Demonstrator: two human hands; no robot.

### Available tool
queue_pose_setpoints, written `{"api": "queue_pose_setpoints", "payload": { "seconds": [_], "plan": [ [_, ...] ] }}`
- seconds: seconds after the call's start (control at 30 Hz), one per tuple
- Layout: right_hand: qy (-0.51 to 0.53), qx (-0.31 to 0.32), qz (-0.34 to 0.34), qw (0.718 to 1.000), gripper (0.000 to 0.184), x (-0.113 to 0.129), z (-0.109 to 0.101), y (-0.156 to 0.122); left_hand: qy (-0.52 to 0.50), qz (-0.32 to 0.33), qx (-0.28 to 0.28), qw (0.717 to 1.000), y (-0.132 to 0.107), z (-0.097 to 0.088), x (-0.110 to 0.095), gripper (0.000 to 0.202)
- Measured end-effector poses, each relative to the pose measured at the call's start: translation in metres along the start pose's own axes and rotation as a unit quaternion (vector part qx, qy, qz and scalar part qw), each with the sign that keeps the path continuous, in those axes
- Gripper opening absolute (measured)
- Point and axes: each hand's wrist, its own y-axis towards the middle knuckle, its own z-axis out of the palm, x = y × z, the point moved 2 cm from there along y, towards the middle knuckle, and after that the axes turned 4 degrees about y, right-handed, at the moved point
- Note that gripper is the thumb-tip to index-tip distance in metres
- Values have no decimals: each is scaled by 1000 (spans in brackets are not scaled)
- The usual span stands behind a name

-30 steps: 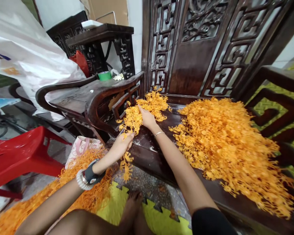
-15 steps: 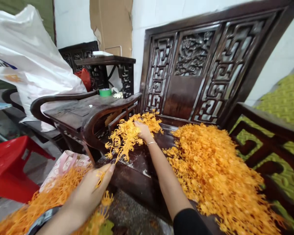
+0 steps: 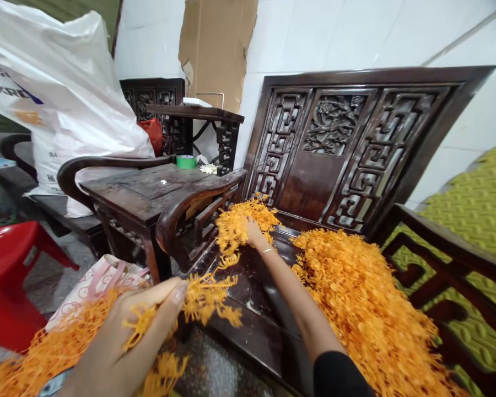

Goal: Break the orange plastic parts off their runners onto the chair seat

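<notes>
My left hand (image 3: 136, 331) is closed in a pinch on a clump of orange stringy pieces (image 3: 209, 300) with curled, branching ends. The clump sticks out past my thumb over the chair's front edge, and one loose piece lies across my fingers. Farther back, my right hand (image 3: 254, 234) grips into a smaller pile of the same pieces (image 3: 256, 212) on the left part of the dark wooden chair (image 3: 273, 353); the fingertips are partly hidden. A much larger heap (image 3: 364, 298) covers the right side of the seat.
At lower left, more orange strands (image 3: 70, 336) lie by a pink-and-white bag (image 3: 103, 275) and a red stool (image 3: 12, 275). A wooden side table (image 3: 128, 187) carries green tape (image 3: 186, 161). Behind it stands a large white sack (image 3: 78, 99). Yellow-green textured matting (image 3: 475, 187) is beyond the right armrest.
The view has tilted up slightly. My right hand has lowered its orange bunch against the small pile. The clump at my left fingertips now shows fuller, drawn apart from that pile.
</notes>
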Motion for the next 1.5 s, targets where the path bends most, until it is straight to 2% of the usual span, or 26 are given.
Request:
{"api": "queue_pose_setpoints", "payload": {
  "seconds": [0.1, 0.2, 0.33, 0.47, 0.53, 0.63, 0.73, 0.8, 0.87, 0.93, 0.97, 1.03, 1.13, 1.17, 1.23, 1.3, 1.33, 1.37, 1.4, 1.43, 1.5],
  "plan": [
    [-4, 41, 39, 998, 46, 2, -9, -10, 26, -21, -13, 999, 0, -1, -9, 38],
    [17, 65, 41, 997, 65, 11, -31, -40, -11, -19, -47, 999, -3, -2, -17, 40],
    [90, 92, -22, 991, 40, 52, -52, -99, -130, -13, -118, 984, -10, -1, -29, 31],
    [102, 97, -96, 985, 48, 109, -42, -147, -198, 16, -134, 971, -11, 7, -42, 24],
    [71, 95, -117, 986, 42, 130, -31, -158, -230, 32, -126, 965, -9, 13, -47, 23],
    [48, 87, -109, 989, 26, 137, -24, -168, -281, 44, -57, 957, -7, 23, -51, 25],
    [22, 57, -73, 995, 26, 111, -43, -184, -345, 42, 12, 938, -6, 30, -51, 28],
    [-3, 18, -14, 1000, 30, 77, -68, -201, -383, 30, 50, 922, -5, 32, -49, 29],
    [-36, -36, 74, 996, 33, 34, -98, -223, -411, 8, 81, 908, -5, 32, -47, 31],
    [-79, -91, 181, 976, 33, -10, -125, -248, -439, -17, 101, 893, -6, 31, -46, 32],
    [-113, -113, 253, 954, 30, -31, -134, -262, -451, -27, 109, 885, -6, 30, -46, 33],
    [-123, -109, 365, 916, 28, -64, -142, -288, -473, -40, 123, 872, -8, 28, -48, 33],
    [-79, -85, 437, 892, 35, -81, -139, -314, -486, -53, 149, 860, -11, 29, -51, 33],
    [-70, -107, 443, 888, 39, -78, -139, -318, -484, -56, 154, 859, -12, 30, -52, 32],
    [-45, -211, 424, 880, 44, -59, -146, -320, -475, -60, 155, 864, -12, 33, -52, 33],
    [42, -340, 364, 866, 42, -26, -158, -316, -460, -61, 152, 872, -12, 37, -53, 33],
    [119, -375, 321, 862, 40, -7, -163, -311, -453, -61, 157, 876, -11, 39, -53, 32],
    [213, -375, 278, 858, 39, 14, -167, -304, -447, -61, 165, 877, -10, 42, -53, 32],
    [311, -334, 231, 859, 40, 35, -169, -296, -445, -58, 175, 876, -9, 44, -53, 32],
    [396, -271, 183, 858, 44, 56, -169, -288, -446, -56, 182, 874, -9, 47, -53, 32],
    [502, -155, 122, 842, 55, 93, -165, -272, -451, -59, 191, 870, -7, 54, -51, 31]
  ]
}}
